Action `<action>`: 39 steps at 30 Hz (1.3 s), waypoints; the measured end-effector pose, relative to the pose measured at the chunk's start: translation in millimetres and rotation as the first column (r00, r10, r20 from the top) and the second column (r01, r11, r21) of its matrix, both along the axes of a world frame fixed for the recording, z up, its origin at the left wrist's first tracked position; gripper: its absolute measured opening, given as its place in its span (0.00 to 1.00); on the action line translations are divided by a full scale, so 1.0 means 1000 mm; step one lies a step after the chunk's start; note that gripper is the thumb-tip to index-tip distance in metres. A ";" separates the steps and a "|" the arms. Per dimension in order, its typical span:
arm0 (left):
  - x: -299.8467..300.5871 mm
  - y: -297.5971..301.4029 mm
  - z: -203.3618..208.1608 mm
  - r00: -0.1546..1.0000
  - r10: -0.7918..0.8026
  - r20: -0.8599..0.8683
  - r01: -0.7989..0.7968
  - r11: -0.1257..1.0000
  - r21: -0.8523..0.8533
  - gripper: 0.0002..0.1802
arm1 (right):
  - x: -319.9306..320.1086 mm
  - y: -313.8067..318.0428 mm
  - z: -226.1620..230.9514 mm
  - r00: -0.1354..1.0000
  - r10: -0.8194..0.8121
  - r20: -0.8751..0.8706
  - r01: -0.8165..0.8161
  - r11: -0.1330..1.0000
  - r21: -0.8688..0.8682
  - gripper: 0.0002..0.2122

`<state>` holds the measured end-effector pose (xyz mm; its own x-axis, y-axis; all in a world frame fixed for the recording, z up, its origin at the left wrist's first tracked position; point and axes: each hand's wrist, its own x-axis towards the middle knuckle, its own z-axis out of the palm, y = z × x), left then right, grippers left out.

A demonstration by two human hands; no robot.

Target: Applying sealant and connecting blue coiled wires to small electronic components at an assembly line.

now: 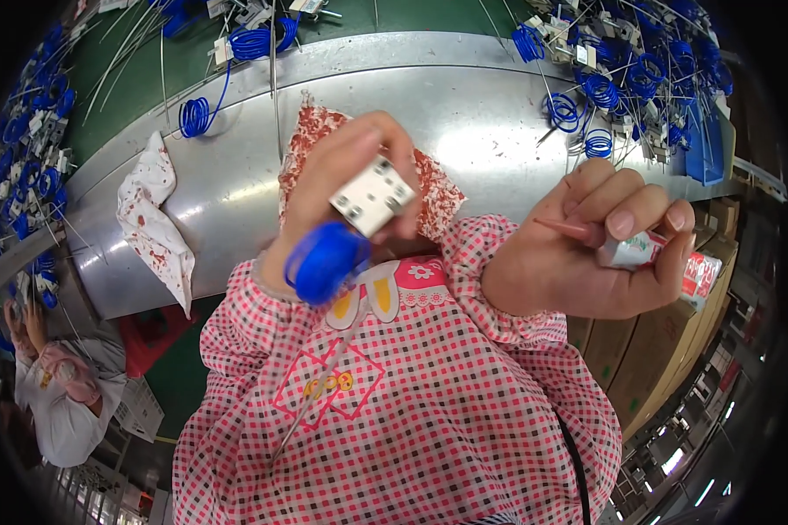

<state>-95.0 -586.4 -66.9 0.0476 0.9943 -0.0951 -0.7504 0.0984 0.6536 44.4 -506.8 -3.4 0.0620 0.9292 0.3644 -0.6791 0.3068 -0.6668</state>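
My left hand (324,171) is closed around a thermostat, its pale square body (372,198) with small metal contacts facing up. A blue coil of thin tube (327,262) hangs off that body over my wrist, slightly blurred, and a thin rod trails down in front of my apron. On the right, my right hand (578,262) grips a small squeeze tube (632,250) with a reddish-brown pointed nozzle aimed left. The nozzle stays apart from the thermostat. Beneath my left hand lies a cloth (439,194) covered in red stains.
A white red-spotted cloth (154,223) lies on the metal table edge (481,79). Heaped blue-coiled thermostats (648,74) fill the far right, by a blue bin (706,144); more lie along the left. Cardboard boxes (648,350) stand at right. Another person (66,402) works at lower left.
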 end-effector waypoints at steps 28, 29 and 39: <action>0.039 0.001 0.055 0.999 0.018 -0.029 -0.028 0.932 -0.362 0.33 | 0.009 -0.014 0.006 0.805 0.328 0.493 -0.525 0.781 0.337 0.18; 0.038 0.000 0.055 1.000 0.015 -0.027 -0.024 0.927 -0.374 0.33 | 0.008 -0.017 0.008 0.804 0.301 0.512 -0.503 0.803 0.318 0.17; 0.039 0.000 0.051 0.998 0.001 -0.056 -0.020 0.940 -0.342 0.34 | 0.006 -0.023 0.012 0.794 0.252 0.553 -0.455 0.850 0.265 0.16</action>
<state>-56.0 -586.8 -15.5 0.0228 0.9019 -0.4314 -0.7173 0.3154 0.6213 50.0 -530.0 8.7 -0.5205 0.6370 0.5686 -0.4096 0.3981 -0.8209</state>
